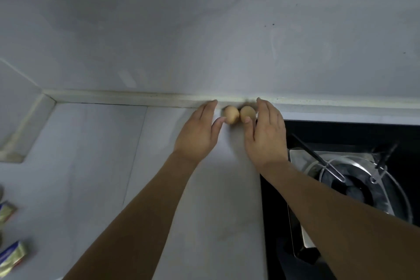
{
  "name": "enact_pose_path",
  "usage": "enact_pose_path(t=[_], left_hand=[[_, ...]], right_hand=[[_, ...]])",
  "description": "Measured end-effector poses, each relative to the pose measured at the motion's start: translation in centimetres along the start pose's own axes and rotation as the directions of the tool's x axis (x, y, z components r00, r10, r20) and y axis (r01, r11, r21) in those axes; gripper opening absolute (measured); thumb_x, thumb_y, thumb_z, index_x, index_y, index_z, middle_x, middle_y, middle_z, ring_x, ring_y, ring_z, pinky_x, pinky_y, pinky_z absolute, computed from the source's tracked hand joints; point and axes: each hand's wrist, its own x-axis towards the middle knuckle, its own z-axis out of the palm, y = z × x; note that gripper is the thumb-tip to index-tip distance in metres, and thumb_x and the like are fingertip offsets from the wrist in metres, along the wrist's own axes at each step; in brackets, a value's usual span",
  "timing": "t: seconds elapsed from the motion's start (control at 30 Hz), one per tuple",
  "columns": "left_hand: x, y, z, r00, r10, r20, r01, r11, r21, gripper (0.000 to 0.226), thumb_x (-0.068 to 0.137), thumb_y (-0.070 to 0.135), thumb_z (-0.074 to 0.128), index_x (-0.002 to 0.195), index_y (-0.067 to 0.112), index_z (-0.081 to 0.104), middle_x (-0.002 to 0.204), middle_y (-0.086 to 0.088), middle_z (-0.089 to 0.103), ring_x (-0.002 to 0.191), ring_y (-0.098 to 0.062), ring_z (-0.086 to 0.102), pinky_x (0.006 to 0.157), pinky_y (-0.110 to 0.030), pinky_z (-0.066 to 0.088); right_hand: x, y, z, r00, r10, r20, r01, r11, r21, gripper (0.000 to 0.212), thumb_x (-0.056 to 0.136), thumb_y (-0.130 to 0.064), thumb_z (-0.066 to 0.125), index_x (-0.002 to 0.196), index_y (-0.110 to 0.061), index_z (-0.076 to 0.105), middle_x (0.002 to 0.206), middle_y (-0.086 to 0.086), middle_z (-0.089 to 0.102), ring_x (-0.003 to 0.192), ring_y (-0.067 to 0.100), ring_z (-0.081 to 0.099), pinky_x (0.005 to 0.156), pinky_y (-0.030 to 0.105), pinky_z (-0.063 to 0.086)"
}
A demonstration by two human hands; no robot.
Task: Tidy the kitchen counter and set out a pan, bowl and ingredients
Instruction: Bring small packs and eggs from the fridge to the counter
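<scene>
Two brown eggs lie side by side on the pale counter (113, 166), right at the foot of the back wall. The left egg (231, 114) touches the thumb of my left hand (200, 132). My right hand (266, 134) has its thumb on the right egg (247, 113). Both hands are cupped around the pair with fingers straight and apart, not closed over either egg. No pan or bowl is in view.
A black gas hob (341, 138) with a steel burner ring (363, 184) and pot support lies just right of the eggs. Foil-wrapped packets (11, 254) sit at the counter's left edge. A raised ledge (27, 125) runs along the far left corner.
</scene>
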Motion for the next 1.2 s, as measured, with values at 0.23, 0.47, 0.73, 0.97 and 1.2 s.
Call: enact_pose_path(t=[0.23, 0.47, 0.73, 0.97, 1.2], left_hand=[[-6.3, 0.3, -8.5, 0.991, -0.125, -0.053, 0.126, 0.992, 0.028, 0.046, 0.103, 0.028, 0.038, 0.143, 0.005, 0.043, 0.144, -0.011, 0.048, 0.132, -0.025, 0.045, 0.109, -0.03, 0.032], [-14.4, -2.1, -17.0, 0.964, -0.222, -0.15, 0.235, 0.969, 0.079, 0.05, 0.101, 0.035, 0.036, 0.139, 0.004, 0.046, 0.139, -0.012, 0.052, 0.126, -0.027, 0.051, 0.104, -0.027, 0.035], [-22.5, -9.4, -27.9, 0.898, -0.38, -0.223, 0.418, 0.894, 0.16, 0.044, 0.102, 0.022, 0.045, 0.143, 0.007, 0.041, 0.142, -0.012, 0.047, 0.128, -0.029, 0.047, 0.105, -0.036, 0.037], [-26.3, -15.4, -33.3, 0.832, -0.515, -0.204, 0.549, 0.816, 0.179, 0.042, 0.1, 0.018, 0.048, 0.14, 0.009, 0.045, 0.141, -0.009, 0.049, 0.126, -0.027, 0.049, 0.102, -0.037, 0.039], [-29.1, -21.3, -33.8, 0.774, -0.628, -0.081, 0.633, 0.765, 0.116, 0.04, 0.099, 0.024, 0.052, 0.138, 0.017, 0.049, 0.136, -0.001, 0.053, 0.122, -0.014, 0.052, 0.1, -0.029, 0.042]], right_hand=[[-3.8, -6.5, -4.5, 0.994, -0.09, 0.058, 0.087, 0.995, 0.048, 0.054, 0.096, -0.029, 0.035, 0.144, -0.005, 0.035, 0.144, 0.013, 0.041, 0.136, 0.027, 0.033, 0.117, 0.038, 0.022], [-9.8, -15.6, -4.3, 0.95, -0.24, 0.2, 0.214, 0.966, 0.144, 0.052, 0.098, -0.023, 0.043, 0.147, -0.008, 0.032, 0.149, 0.009, 0.036, 0.139, 0.023, 0.029, 0.117, 0.029, 0.018], [-14.1, -26.2, 0.2, 0.853, -0.437, 0.285, 0.336, 0.878, 0.342, 0.047, 0.092, -0.017, 0.054, 0.137, -0.006, 0.047, 0.138, 0.009, 0.049, 0.127, 0.024, 0.046, 0.11, 0.032, 0.034], [-17.4, -32.1, 5.0, 0.703, -0.52, 0.485, 0.414, 0.854, 0.315, 0.043, 0.09, -0.018, 0.056, 0.132, -0.007, 0.053, 0.129, 0.009, 0.054, 0.111, 0.029, 0.057, 0.097, 0.038, 0.044], [-20.1, -37.5, 9.9, 0.494, -0.508, 0.706, 0.518, 0.824, 0.231, 0.045, 0.091, -0.037, 0.055, 0.13, -0.017, 0.046, 0.124, 0.003, 0.051, 0.11, 0.025, 0.054, 0.091, 0.036, 0.044]])
